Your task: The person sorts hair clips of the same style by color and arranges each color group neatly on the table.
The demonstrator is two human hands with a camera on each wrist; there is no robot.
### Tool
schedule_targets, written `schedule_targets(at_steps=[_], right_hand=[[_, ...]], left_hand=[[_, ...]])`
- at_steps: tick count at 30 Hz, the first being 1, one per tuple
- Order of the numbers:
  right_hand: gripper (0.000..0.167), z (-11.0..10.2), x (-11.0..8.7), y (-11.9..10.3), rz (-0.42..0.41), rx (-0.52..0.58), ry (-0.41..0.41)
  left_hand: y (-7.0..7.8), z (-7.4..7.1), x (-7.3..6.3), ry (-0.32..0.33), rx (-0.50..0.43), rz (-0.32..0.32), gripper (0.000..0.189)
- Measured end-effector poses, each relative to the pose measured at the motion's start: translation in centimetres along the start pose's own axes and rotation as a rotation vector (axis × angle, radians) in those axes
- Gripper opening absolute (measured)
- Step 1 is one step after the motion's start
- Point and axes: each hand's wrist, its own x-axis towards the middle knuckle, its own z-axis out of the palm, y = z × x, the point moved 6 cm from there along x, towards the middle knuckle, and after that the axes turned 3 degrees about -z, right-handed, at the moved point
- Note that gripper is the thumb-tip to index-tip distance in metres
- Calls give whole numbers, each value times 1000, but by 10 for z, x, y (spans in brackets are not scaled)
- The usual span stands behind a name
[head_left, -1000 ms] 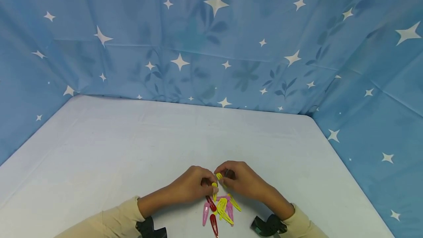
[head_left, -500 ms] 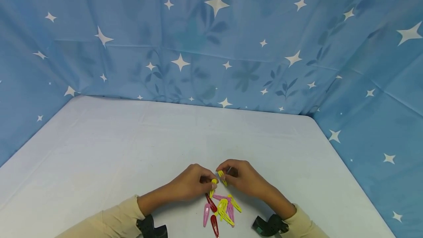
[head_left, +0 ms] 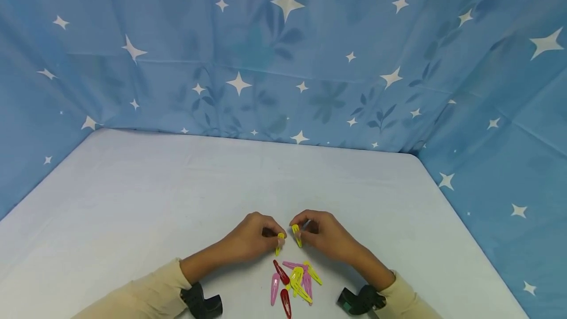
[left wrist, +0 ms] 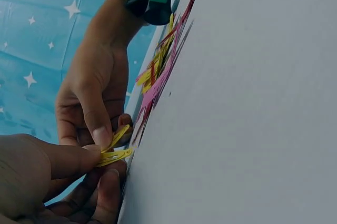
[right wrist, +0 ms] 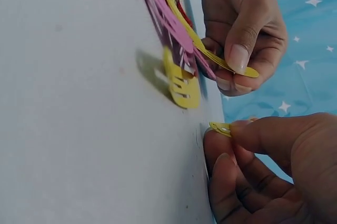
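My left hand (head_left: 252,239) pinches a yellow snap hair clip (head_left: 280,243) between thumb and fingers, its narrow end pointing down. Facing it, my right hand (head_left: 327,236) pinches a second yellow hair clip (head_left: 297,236). The hands are a small gap apart, just beyond a loose pile of hair clips. Yellow clips (head_left: 302,290) lie across pink ones (head_left: 308,284) there. Two red clips (head_left: 286,303) and a pink clip (head_left: 275,288) lie at the pile's left side. In the right wrist view, one yellow clip (right wrist: 184,90) stands out at the pile's edge.
A white-covered table (head_left: 199,181) stretches beyond and to both sides of the hands. Blue curtain (head_left: 266,53) with white stars hangs along its far and side edges. Dark wrist cameras (head_left: 361,302) sit on both wrists.
Both hands have shifted slightly away from the pile, each with its yellow hair clip. My left hand has drawn leftward, widening the gap between the two clips. The pile looks unchanged.
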Motion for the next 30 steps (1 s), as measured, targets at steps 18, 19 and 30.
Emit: schedule_targets(at_steps=[18,19,30], right_hand=[[16,-15,12,8,-10,80,49],[17,-15,13,8,-16,92,49],[24,-20,29,15,-22,104,107]], left_hand=[[-13,-47,19,204,-45,-11,19],[-13,-52,20,217,-54,-18,21],[-27,-65,35,278,-15,-85,22]])
